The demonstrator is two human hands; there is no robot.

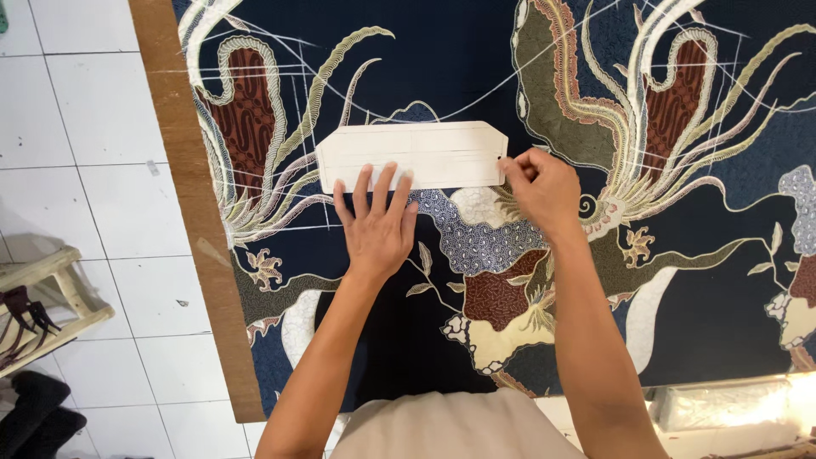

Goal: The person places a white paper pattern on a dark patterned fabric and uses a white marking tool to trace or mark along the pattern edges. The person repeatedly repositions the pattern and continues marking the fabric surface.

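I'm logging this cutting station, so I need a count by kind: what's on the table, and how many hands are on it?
Patterned fabric: 1
Cream paper template: 1
Hands: 2, left hand flat on the template, right hand pinching its right edge
Total: 4

A clear, shiny plastic wrapper (722, 404) lies at the near right edge, long and flattish, glaring white; its contents cannot be told; farther off, mid-scene, lies a cream card piece shaped like a luggage tag (425, 153), far corners clipped, faint ruled lines across it; whether it is a label cannot be told.
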